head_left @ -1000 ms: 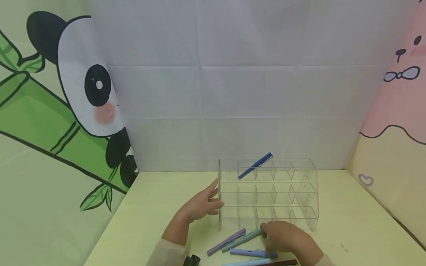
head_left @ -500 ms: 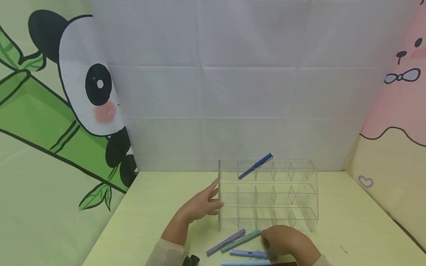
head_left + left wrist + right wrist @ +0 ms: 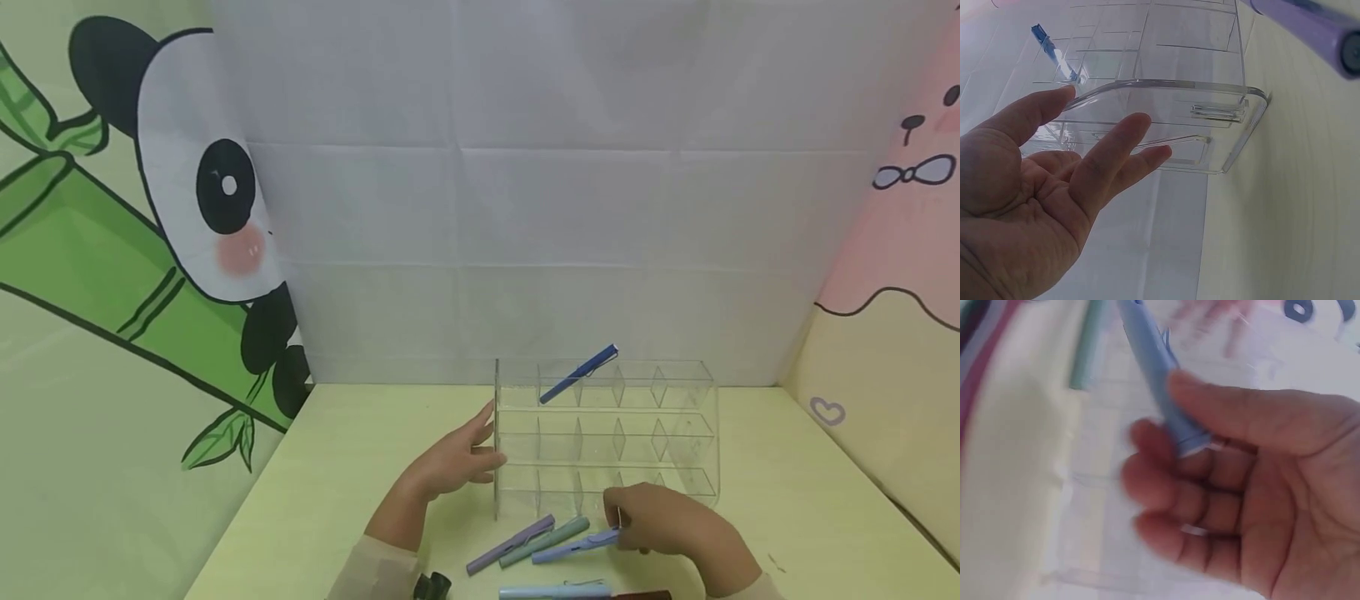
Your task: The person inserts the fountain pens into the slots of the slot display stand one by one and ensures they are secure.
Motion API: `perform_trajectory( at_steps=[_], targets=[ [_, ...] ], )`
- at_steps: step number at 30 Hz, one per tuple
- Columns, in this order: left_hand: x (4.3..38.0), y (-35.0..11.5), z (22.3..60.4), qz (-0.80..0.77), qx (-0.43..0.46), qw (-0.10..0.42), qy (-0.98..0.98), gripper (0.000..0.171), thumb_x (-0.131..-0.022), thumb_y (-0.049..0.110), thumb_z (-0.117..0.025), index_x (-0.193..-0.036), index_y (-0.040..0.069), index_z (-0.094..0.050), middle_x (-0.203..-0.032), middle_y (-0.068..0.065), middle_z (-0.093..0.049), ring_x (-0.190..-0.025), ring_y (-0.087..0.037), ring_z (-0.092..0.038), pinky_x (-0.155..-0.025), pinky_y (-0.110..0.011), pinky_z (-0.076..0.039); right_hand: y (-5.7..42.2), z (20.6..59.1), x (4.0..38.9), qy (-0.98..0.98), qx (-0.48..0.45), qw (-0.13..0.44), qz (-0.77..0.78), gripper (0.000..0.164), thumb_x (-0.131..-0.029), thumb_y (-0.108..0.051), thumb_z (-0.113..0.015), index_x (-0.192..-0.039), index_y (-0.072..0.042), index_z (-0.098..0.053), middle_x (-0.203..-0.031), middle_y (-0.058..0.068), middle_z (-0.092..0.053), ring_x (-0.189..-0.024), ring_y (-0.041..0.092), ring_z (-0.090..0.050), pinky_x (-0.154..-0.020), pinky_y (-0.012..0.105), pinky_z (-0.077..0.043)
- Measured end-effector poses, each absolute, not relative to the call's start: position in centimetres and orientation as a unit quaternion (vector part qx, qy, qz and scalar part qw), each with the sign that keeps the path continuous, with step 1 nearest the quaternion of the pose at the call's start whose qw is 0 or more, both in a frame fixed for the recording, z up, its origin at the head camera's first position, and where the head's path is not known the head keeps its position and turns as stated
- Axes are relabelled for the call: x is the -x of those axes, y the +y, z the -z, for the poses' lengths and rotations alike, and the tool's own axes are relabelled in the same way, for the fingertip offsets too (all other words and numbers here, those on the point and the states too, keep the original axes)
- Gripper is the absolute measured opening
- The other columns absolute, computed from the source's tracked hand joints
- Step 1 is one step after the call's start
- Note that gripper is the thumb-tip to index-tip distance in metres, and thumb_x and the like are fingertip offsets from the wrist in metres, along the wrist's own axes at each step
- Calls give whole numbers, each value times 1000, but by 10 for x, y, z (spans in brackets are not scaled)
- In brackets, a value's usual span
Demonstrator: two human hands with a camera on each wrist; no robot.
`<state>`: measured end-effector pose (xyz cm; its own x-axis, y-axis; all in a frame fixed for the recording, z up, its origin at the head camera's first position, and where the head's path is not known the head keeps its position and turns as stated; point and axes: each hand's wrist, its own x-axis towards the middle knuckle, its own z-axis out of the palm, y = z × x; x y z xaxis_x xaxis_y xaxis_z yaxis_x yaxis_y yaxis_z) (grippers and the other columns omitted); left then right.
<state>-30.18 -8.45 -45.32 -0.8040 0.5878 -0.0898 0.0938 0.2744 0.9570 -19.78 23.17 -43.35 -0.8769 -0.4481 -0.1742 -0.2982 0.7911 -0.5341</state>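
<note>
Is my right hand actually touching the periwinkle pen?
Touching. The right wrist view shows the right hand pinching the periwinkle pen near one end, thumb against its barrel.

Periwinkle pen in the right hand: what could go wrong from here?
1. The right hand pinches the periwinkle pen near one end, so it might tip or slip.
2. Its free end appears close to the green pen in the head view and could knock it.
3. The dark blue pen leans in the top row of the clear rack; a bump to the rack might shift it.
</note>
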Motion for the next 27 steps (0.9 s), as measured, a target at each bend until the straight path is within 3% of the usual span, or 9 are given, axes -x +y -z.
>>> perform_trajectory(
  at_steps=[6, 13, 20, 27],
  targets=[
    [302, -85, 453, -554, -219, 222, 772, 90, -95, 32, -67, -157, 41, -2, -163, -16, -15, -127, -34, -55, -99, -49, -50, 243, 411, 200, 928, 233, 49, 286, 11, -92, -32, -68, -93, -24, -61, -80, -15, -58, -68, 1, -48, -59, 23, -43],
    [301, -87, 450, -547, -217, 217, 779, 90, -95, 34, -66, -157, 41, -2, -163, -15, -16, -122, -37, -59, -106, -58, -39, 239, 402, 201, 934, 225, -57, 270, 7, -94, -30, -66, -100, -27, -65, -90, -20, -62, -82, -2, -59, -69, 24, -51],
    [301, -86, 452, -547, -219, 220, 778, 90, -95, 33, -66, -157, 40, -1, -163, -16, -15, -122, -35, -59, -105, -56, -41, 238, 407, 203, 937, 243, -53, 244, 16, -95, -16, -64, -109, -20, -71, -101, -8, -72, -86, 4, -66, -70, 24, -54],
    [300, -84, 450, -543, -219, 220, 780, 90, -96, 32, -66, -157, 41, -1, -164, -15, -15, -121, -34, -60, -107, -58, -39, 230, 411, 205, 935, 238, -36, 262, 31, -96, -9, -62, -125, -19, -65, -107, -7, -71, -96, 12, -69, -77, 27, -56]
  ],
)
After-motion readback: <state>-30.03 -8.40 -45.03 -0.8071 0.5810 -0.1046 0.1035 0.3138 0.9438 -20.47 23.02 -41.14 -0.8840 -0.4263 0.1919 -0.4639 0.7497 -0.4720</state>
